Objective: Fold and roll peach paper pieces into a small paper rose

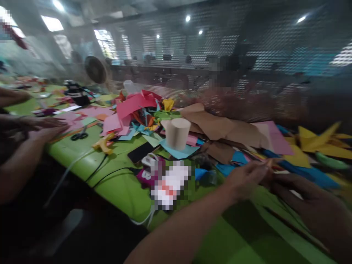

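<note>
My left hand (247, 179) reaches over the right part of the green table, its fingers pinched together. My right hand (305, 194) is close beside it, fingers curled inward, and the fingertips of both meet. A small pale-orange bit shows at the fingertips, too blurred to name. Blue paper strips (310, 174) lie just behind my hands. On the table below my right hand is a long thin dark stick (295, 227). Left of my left forearm rests a lit phone (173, 185), its screen pixelated, with a white cable plugged in.
A cream paper roll (178, 134) stands amid coloured paper scraps. Brown paper (225, 126) lies behind it. A dark phone (143, 152), a yellow tool (104, 143), black scissors (79, 135) and cables are to the left. Another person's hand (49, 126) rests at the left edge; a fan (95, 69) stands behind.
</note>
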{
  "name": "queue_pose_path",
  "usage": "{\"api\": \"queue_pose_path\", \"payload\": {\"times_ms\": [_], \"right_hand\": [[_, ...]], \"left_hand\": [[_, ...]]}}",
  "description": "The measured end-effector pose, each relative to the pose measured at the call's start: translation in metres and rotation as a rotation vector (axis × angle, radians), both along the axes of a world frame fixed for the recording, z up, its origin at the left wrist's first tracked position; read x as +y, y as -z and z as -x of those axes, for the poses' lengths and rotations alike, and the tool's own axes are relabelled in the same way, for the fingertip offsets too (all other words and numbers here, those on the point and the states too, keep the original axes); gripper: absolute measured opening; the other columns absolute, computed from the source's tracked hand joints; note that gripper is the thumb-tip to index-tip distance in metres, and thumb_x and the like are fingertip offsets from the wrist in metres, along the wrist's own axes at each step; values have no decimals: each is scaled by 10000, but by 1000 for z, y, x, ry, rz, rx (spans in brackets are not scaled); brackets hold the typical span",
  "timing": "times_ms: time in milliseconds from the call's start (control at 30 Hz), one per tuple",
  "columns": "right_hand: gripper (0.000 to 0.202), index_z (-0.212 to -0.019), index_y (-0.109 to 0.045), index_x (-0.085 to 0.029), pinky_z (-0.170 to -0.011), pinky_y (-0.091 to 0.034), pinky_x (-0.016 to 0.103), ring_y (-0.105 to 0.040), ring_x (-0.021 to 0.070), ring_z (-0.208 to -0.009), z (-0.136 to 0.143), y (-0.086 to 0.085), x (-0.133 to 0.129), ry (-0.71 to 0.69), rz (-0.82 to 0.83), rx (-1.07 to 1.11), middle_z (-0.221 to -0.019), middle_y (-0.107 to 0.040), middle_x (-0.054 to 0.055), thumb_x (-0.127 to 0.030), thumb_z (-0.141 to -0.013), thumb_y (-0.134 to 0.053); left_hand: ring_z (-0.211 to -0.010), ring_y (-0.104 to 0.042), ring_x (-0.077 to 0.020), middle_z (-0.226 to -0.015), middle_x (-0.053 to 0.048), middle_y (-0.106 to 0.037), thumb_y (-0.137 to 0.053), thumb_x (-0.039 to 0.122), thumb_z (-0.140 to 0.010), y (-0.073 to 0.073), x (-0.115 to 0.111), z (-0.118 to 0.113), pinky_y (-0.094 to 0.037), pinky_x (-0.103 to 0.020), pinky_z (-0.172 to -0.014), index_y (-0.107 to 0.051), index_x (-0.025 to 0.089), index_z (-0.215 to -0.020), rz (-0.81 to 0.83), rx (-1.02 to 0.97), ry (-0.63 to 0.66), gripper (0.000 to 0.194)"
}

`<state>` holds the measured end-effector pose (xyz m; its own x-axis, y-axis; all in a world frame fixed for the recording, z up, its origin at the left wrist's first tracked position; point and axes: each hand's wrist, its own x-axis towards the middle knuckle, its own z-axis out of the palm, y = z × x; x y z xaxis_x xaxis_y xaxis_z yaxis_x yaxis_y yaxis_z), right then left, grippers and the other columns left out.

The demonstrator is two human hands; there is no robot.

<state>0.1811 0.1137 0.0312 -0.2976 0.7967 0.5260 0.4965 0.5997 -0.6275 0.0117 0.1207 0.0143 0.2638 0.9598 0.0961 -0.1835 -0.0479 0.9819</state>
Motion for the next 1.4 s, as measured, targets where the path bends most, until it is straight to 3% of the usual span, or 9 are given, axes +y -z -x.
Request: {"api": "queue_pose_path", "payload": {"times_ms": [67,200,367,500,700,933,1233,1400], "right_hand": [[132,-817,-697,-310,-642,-481,362,-623,234,-706,1,-1,-1,86,-42,-66,-784,-690,46,-416,-855,-629],[161,-823,-681,-262,-665,-485,344,-616,219,-714,1,-2,-3,128,18,-129,-782,-675,32,-411,-858,-630],[139,-846,-679,-249,-702,-484,336,-617,212,-753,3,-1,-5,132,5,-98,-811,-673,30,-379,-867,-636],[168,-978,-667,-257,-643,-488,317,-597,186,-694,7,-6,-10,177,-43,-28,-885,-672,39,-367,-852,-666],[78,-806,-670,-250,-689,-511,342,-631,222,-798,12,-14,-14,129,-147,-50,-829,-659,56,-314,-850,-672],[94,-884,-721,-246,-709,-525,336,-643,216,-810,14,-7,-15,126,-97,-147,-872,-684,59,-310,-871,-654],[102,-768,-668,-228,-647,-489,300,-616,198,-746,14,-4,-12,143,-100,-140,-782,-642,38,-212,-850,-609],[65,-785,-661,-229,-615,-474,293,-592,191,-709,13,-3,-11,154,-99,-132,-771,-621,33,-235,-841,-630]], "left_hand": [[-984,-612,-246,-985,-78,-686,-443,473,-897,2,2,-1,-468,-397,-966,-673,169,-944,-84,-24,9,384],[-981,-598,-223,-964,-61,-666,-407,418,-929,4,4,-2,-461,-373,-968,-637,169,-899,-124,-67,22,340],[-1117,-559,-250,-1079,-76,-667,-429,476,-927,7,5,-1,-443,-371,-988,-657,188,-971,-87,-8,13,370],[-1052,-579,-227,-1060,-61,-669,-392,484,-945,7,7,0,-449,-351,-957,-647,194,-1000,-120,-12,-4,390],[-1114,-554,-223,-1152,-55,-659,-408,475,-941,8,8,-1,-428,-343,-985,-646,185,-1049,-123,-50,-12,390],[-1141,-563,-233,-1166,-60,-669,-408,476,-949,7,5,-2,-433,-336,-983,-648,193,-1079,-107,-18,-33,394],[-1251,-524,-239,-1294,-56,-638,-428,463,-963,7,4,-2,-380,-369,-1084,-592,217,-1309,-148,-100,36,455],[-1237,-530,-253,-1272,-71,-644,-429,480,-964,1,1,1,-397,-396,-1069,-593,209,-1313,-114,-88,42,471]]}}
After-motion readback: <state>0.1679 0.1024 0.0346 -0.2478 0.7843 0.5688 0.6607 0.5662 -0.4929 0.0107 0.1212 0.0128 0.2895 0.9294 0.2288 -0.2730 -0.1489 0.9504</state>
